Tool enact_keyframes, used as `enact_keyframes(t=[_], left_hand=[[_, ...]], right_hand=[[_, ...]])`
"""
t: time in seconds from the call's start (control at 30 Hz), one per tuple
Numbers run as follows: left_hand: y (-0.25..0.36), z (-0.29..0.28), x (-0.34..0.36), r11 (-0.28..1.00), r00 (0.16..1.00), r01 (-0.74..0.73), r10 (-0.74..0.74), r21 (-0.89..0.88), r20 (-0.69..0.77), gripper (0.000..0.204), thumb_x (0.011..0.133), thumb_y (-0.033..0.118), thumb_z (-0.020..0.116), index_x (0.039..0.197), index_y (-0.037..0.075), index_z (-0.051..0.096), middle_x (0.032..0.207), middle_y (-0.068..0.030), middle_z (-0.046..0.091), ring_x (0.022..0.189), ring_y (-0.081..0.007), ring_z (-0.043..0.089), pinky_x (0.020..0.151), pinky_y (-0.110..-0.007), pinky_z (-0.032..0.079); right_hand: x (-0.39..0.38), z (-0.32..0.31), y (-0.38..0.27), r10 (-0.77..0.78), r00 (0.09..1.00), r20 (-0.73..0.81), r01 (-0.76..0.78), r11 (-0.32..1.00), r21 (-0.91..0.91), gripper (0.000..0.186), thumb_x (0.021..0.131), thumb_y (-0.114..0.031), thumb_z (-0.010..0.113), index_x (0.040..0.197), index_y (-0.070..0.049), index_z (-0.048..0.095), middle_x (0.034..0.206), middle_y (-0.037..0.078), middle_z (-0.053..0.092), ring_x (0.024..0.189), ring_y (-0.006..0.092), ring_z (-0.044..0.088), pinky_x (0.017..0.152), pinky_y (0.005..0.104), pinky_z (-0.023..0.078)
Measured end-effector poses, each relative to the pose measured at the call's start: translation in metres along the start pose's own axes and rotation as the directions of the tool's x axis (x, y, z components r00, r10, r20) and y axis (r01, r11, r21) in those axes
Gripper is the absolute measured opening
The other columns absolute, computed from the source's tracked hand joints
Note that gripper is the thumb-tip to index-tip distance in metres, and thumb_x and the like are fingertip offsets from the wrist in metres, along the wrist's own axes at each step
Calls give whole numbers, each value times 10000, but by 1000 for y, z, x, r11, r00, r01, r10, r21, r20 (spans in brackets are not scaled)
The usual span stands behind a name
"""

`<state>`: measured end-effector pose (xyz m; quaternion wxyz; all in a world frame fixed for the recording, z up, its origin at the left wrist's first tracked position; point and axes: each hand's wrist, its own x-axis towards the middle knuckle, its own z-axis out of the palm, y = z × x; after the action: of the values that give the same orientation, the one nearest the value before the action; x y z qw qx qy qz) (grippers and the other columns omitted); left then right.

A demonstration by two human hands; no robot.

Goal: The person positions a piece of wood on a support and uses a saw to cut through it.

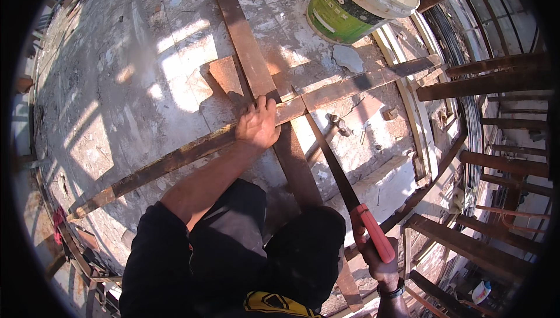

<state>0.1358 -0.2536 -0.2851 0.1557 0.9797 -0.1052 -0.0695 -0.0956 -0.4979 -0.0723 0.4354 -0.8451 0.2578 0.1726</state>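
Observation:
My right hand (378, 258) is wrapped round the red handle of a handsaw (333, 157). The saw's dark blade slants up to the left, its tip end resting across a long wooden batten (350, 84). My left hand (258, 123) presses on that batten just left of the blade, fingers curled over its far edge. Beneath, a wider brown plank (238, 26) crosses under the batten and runs back between my knees. A short block of brown wood (225, 77) lies beside the crossing. Right of the blade, a hammer (339, 125) lies on the floor.
A green and white bucket (361, 3) stands at the far right, near a flat pale chip (348, 59). Pale timber strips (417, 125) and dark beams (496, 84) line the right side. The concrete floor (116, 114) is dusty with scattered debris.

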Motion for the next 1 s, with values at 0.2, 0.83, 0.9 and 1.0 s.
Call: enact_keyframes(t=[0.2,0.83,0.9,1.0], left_hand=[[-8,8,8,999,1000,-11,12,30,-26,405,757,117,704,1109,86,506,1141,-115,536,1054,-325,643,940,-427,515],[6,6,-6,987,999,26,-22,156,-25,573,767,304,830,1143,57,476,1210,-148,527,1093,-355,645,903,-448,569],[5,8,-7,985,1000,3,-2,174,-6,577,766,305,831,1148,56,477,1208,-147,529,1093,-355,645,903,-448,569],[16,14,4,977,999,-43,38,210,26,590,759,307,838,1156,55,481,1205,-146,531,1092,-360,643,894,-458,568]], right_hand=[[154,85,-13,-168,986,-9,168,980,104,247,881,-191,701,837,49,660,658,80,615,629,107,563,605,333,465],[39,1,27,-178,975,133,164,981,107,297,869,-224,683,876,73,670,710,233,658,657,252,694,649,393,518],[56,21,18,-164,984,64,157,982,107,309,868,-226,681,830,79,655,691,235,645,631,240,669,645,394,517],[117,54,-13,-184,980,-80,188,981,50,318,866,-230,685,804,80,650,690,234,653,631,241,663,652,398,521]])
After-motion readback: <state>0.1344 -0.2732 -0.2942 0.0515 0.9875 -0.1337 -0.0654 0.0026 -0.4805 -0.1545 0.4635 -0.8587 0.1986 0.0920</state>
